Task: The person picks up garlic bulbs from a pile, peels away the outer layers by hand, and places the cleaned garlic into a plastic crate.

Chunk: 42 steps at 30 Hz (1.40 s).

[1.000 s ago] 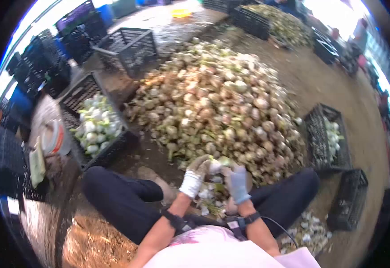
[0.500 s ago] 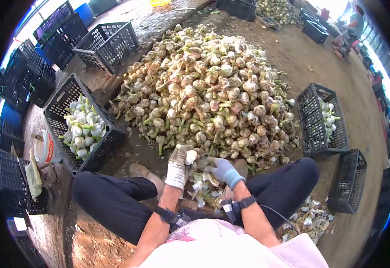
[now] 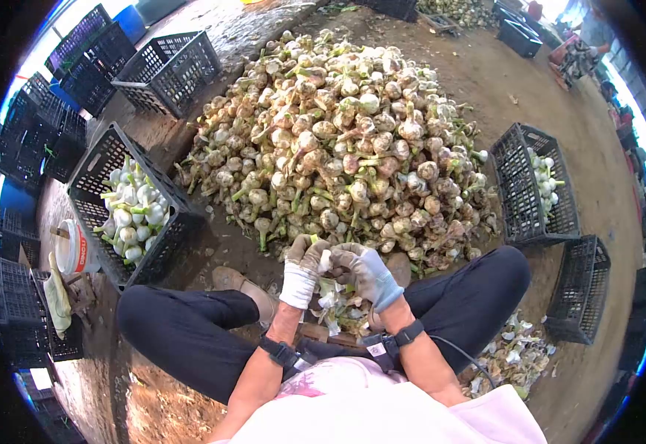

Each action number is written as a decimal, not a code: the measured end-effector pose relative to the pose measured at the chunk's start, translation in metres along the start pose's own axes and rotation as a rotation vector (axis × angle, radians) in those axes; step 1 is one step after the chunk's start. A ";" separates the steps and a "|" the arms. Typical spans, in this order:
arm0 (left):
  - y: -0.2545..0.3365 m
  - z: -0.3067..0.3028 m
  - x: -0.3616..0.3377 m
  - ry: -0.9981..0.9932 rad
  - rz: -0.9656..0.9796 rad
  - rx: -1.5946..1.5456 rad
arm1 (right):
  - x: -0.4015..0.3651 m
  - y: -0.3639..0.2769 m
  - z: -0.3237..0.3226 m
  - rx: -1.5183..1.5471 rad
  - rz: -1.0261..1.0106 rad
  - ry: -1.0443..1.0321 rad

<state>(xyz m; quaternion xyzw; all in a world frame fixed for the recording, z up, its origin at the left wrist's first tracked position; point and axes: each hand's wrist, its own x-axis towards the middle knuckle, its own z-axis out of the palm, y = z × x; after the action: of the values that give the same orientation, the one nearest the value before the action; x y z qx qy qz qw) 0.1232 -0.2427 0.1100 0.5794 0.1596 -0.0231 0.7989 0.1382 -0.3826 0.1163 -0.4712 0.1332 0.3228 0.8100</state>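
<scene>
Seated low on the floor (image 3: 478, 111), in a pale pink top (image 3: 367, 403) and dark trousers (image 3: 182, 325), knees bent outward. Wearing black wrist straps (image 3: 409, 333), with a thin cable (image 3: 460, 360) near the right one. Holding a garlic bulb (image 3: 325, 262) between both gloved hands, just off the near edge of the big garlic pile (image 3: 352, 148). Got left hand (image 3: 304, 272) fingers clamped on it, hiding most of it; right hand (image 3: 367, 272) fingers curled in close at its other side. Can't tell on the right: pinching or just touching.

Directly below, between the shoes (image 3: 241, 285): loose peel (image 3: 335, 303). More scraps (image 3: 511, 355) on the floor beside the right thigh.

By the left knee: near corner of a black crate (image 3: 171, 244), with clean whitish bulbs (image 3: 134, 211) heaped inside. Just outside its left edge: a white bucket (image 3: 79, 248). On the right: a tipped-looking low crate (image 3: 578, 296), then, off the pile's right edge, a crate (image 3: 515, 192) with more bulbs (image 3: 545, 185) along its right side.

Past the pile's far left edge: an open crate (image 3: 178, 85); crate stacks (image 3: 38, 129) along the floor's left edge. Toward the floor's far right corner: dark tubs (image 3: 519, 38) and a person (image 3: 578, 59).
</scene>
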 end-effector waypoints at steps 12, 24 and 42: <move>-0.022 -0.001 0.007 0.081 0.356 0.268 | 0.008 0.016 -0.004 -0.443 -0.325 0.090; 0.000 0.001 -0.007 0.005 0.050 -0.103 | 0.019 0.037 -0.020 -0.329 -0.165 0.280; -0.061 -0.045 0.016 0.060 -0.438 -0.553 | 0.044 0.059 -0.064 -0.709 -0.759 -0.147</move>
<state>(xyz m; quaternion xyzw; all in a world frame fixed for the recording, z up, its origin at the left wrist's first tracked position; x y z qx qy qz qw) 0.1142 -0.2181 0.0365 0.2937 0.3035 -0.1330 0.8966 0.1387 -0.3992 0.0199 -0.7075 -0.2217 0.0643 0.6679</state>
